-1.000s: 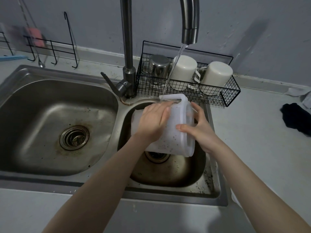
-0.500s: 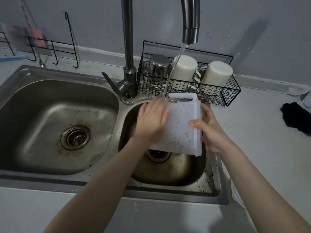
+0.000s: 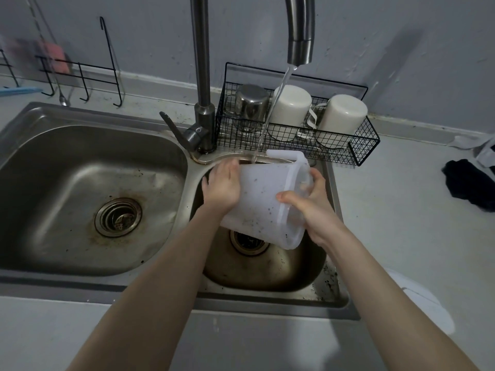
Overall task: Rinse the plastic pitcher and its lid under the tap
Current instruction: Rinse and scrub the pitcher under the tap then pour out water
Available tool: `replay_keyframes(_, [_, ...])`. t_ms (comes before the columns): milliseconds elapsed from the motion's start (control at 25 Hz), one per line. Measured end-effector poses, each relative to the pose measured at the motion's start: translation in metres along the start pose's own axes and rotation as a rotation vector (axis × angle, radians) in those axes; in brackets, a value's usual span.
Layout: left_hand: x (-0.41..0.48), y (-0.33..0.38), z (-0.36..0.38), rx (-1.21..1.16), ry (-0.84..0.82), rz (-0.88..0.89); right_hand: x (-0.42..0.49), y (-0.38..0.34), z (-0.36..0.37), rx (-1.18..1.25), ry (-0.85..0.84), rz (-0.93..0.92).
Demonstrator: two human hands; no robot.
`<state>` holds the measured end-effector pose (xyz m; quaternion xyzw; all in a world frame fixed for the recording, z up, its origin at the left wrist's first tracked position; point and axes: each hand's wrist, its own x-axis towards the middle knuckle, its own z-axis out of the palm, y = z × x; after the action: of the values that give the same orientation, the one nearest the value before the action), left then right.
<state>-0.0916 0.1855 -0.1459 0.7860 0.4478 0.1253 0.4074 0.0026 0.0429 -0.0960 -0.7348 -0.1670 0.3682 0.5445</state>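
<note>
plastic pitcher (image 3: 262,199) filling under tap (image 3: 300,49) | left hand (image 3: 222,188) pressing flat on its wall | right hand (image 3: 308,204) gripping handle (image 3: 300,163) | seeming light, slick; handle safest

2 hands: left hand (image 3: 222,188), right hand (image 3: 314,203). 1 pitcher (image 3: 263,199). 1 tap (image 3: 202,62). 2 basins: left basin (image 3: 67,170), right basin (image 3: 294,269). 2 drains: left drain (image 3: 117,216), right drain (image 3: 249,241). 1 wire basket (image 3: 364,153). 1 steel cup (image 3: 251,103). 2 white cups: left cup (image 3: 290,105), right cup (image 3: 341,113). 1 dark cloth (image 3: 468,186).
</note>
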Motion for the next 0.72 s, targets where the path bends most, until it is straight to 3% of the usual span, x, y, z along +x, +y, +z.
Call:
replay_keyframes(80, [0.0, 0.003, -0.005, -0.003, -0.027, -0.115, 0.0, -0.002, 0.0, -0.042, 0.022, 0.01])
replay_keyframes(160, [-0.006, 0.01, -0.006, -0.032, -0.029, 0.007, 0.002, -0.011, -0.001, -0.124, 0.055, -0.044])
replay_keyframes(320, [-0.022, 0.029, -0.023, -0.534, -0.14, 0.165, 0.007, -0.036, 0.004, -0.74, -0.011, -0.335])
replay_keyframes(400, [-0.02, 0.033, -0.041, -0.415, -0.096, 0.285, 0.007, -0.047, 0.007, -1.018, -0.088, -0.444])
replay_keyframes(520, [-0.012, 0.036, -0.06, -0.125, -0.137, 0.411, 0.01, -0.058, 0.004, -1.241, -0.211, -0.536])
replay_keyframes(680, [-0.01, 0.044, -0.073, -0.391, -0.287, 0.256, 0.015, -0.068, 0.001, -1.274, -0.36, -0.537])
replay_keyframes(720, [-0.01, 0.045, -0.074, -0.364, -0.306, 0.236, 0.015, -0.07, 0.001, -1.255, -0.406, -0.52])
